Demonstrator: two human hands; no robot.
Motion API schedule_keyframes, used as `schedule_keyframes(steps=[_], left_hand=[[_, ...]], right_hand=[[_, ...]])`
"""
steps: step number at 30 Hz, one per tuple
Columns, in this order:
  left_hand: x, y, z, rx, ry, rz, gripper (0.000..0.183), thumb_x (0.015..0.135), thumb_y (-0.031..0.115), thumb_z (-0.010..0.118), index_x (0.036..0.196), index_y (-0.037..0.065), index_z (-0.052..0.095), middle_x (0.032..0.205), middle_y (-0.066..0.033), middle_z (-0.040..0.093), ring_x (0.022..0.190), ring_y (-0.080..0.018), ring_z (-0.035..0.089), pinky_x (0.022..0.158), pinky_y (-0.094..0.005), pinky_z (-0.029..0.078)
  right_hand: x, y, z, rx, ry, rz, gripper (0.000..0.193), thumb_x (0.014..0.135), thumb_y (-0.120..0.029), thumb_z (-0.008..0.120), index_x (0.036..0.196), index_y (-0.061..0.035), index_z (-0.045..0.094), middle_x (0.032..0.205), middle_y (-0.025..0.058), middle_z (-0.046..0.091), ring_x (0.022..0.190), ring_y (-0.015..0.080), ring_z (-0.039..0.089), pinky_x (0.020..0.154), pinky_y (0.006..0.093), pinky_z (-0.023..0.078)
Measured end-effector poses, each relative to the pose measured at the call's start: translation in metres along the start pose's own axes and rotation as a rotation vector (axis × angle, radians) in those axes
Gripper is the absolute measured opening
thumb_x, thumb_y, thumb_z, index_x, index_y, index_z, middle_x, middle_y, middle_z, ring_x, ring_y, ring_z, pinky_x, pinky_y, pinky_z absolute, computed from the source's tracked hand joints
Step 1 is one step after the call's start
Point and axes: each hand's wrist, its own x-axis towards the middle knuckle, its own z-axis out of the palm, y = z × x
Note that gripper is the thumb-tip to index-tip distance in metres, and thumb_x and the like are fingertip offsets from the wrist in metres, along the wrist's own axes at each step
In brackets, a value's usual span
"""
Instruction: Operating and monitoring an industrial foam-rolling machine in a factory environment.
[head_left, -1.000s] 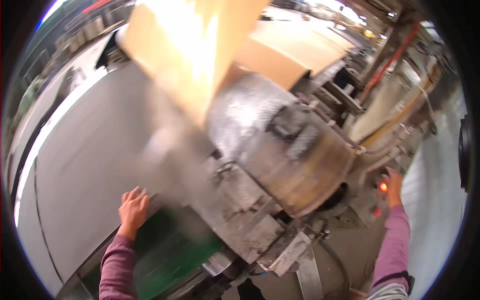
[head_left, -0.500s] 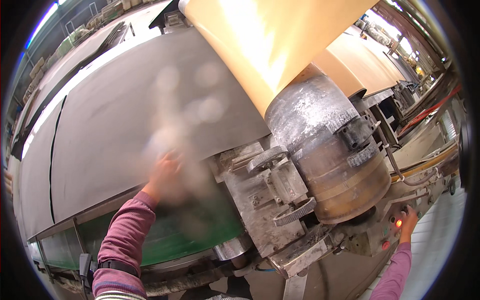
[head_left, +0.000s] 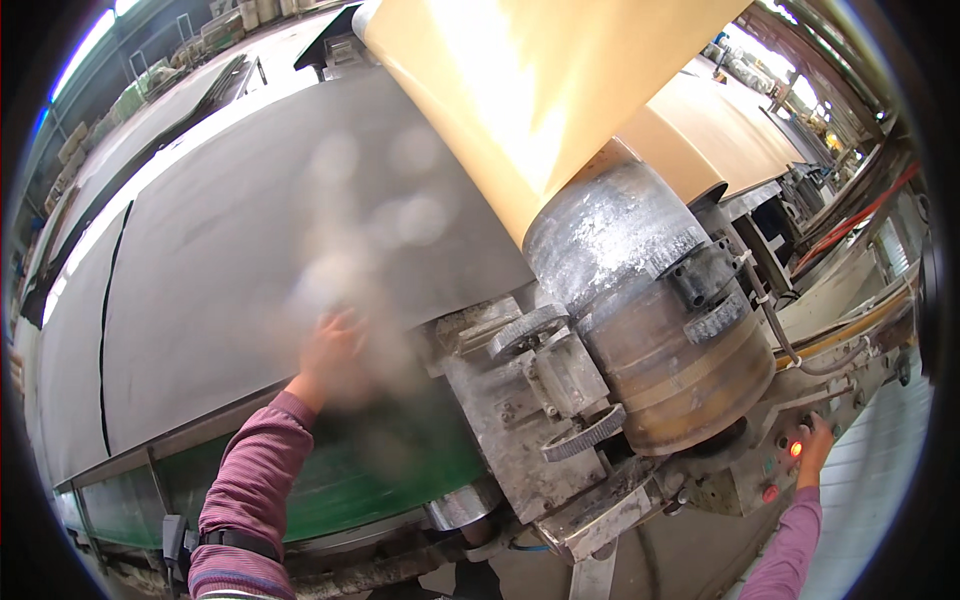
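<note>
My left hand point(head_left: 333, 358) reaches to the front edge of a wide dark grey sheet point(head_left: 230, 240) lying over a green belt point(head_left: 340, 490). Pale smears across the picture blur its fingers, so their pose cannot be told. At the far right, my right hand point(head_left: 818, 448) is at a control panel point(head_left: 735, 487), its fingers curled against the panel beside a lit orange-red button point(head_left: 796, 449). What lies under those fingertips is hidden. A red button point(head_left: 770, 493) sits lower on the panel.
A big metal roller point(head_left: 620, 240) stands between my hands, with a shiny tan sheet point(head_left: 540, 90) running up from it. Toothed handwheels point(head_left: 585, 432) and a worn metal bracket point(head_left: 500, 420) stick out beside it. Red hoses point(head_left: 855, 225) run at the right.
The roller and bracket appear slightly further left and lower in the picture. Both hands stay at nearly the same places, the left by the grey sheet's edge and the right at the panel.
</note>
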Motion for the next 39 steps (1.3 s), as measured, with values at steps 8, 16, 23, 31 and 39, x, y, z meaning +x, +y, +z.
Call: schedule_keyframes(steps=[8, 16, 23, 31, 39], left_hand=[[-0.018, 0.005, -0.025, -0.010, 0.053, 0.131, 0.035, 0.084, 0.035, 0.044, 0.112, 0.018, 0.054, 0.121, -0.0116, 0.046, 0.114, -0.0318, 0.037, 0.096, -0.0386, 0.029], [-0.025, 0.006, -0.018, -0.087, -0.021, -0.067, 0.033, 0.085, 0.035, 0.041, 0.110, 0.019, 0.056, 0.120, -0.0103, 0.048, 0.115, -0.0338, 0.037, 0.098, -0.0383, 0.028], [-0.025, 0.012, -0.011, -0.143, -0.003, -0.031, 0.032, 0.083, 0.033, 0.044, 0.108, 0.018, 0.058, 0.120, -0.0091, 0.048, 0.115, -0.0337, 0.037, 0.096, -0.0387, 0.031], [-0.029, 0.022, -0.019, -0.129, 0.007, -0.066, 0.031, 0.081, 0.034, 0.048, 0.106, 0.018, 0.059, 0.120, -0.0069, 0.048, 0.117, -0.0333, 0.036, 0.094, -0.0387, 0.034], [-0.029, 0.015, -0.009, -0.099, 0.054, -0.007, 0.030, 0.081, 0.032, 0.048, 0.106, 0.020, 0.059, 0.118, -0.0071, 0.050, 0.113, -0.0318, 0.040, 0.092, -0.0379, 0.036]], right_hand=[[-0.003, 0.013, -0.006, 0.020, -0.013, -0.042, 0.038, 0.065, -0.001, 0.060, 0.103, 0.0024, 0.055, 0.100, 0.0185, 0.058, 0.092, 0.0320, 0.055, 0.081, 0.0355, 0.043], [-0.002, 0.011, -0.005, 0.041, -0.047, -0.035, 0.038, 0.064, 0.002, 0.060, 0.102, 0.0015, 0.056, 0.099, 0.0185, 0.058, 0.092, 0.0313, 0.056, 0.082, 0.0351, 0.043], [-0.012, 0.020, -0.011, -0.009, 0.022, -0.084, 0.035, 0.064, -0.001, 0.064, 0.098, 0.0000, 0.058, 0.093, 0.0171, 0.060, 0.087, 0.0310, 0.057, 0.079, 0.0357, 0.044], [-0.015, 0.011, -0.010, -0.008, 0.029, 0.012, 0.037, 0.062, -0.004, 0.065, 0.099, -0.0046, 0.059, 0.094, 0.0150, 0.059, 0.089, 0.0306, 0.056, 0.079, 0.0361, 0.044], [-0.009, 0.026, -0.005, 0.010, 0.011, -0.062, 0.035, 0.064, -0.004, 0.062, 0.098, 0.0008, 0.058, 0.095, 0.0175, 0.059, 0.089, 0.0319, 0.056, 0.080, 0.0369, 0.043]])
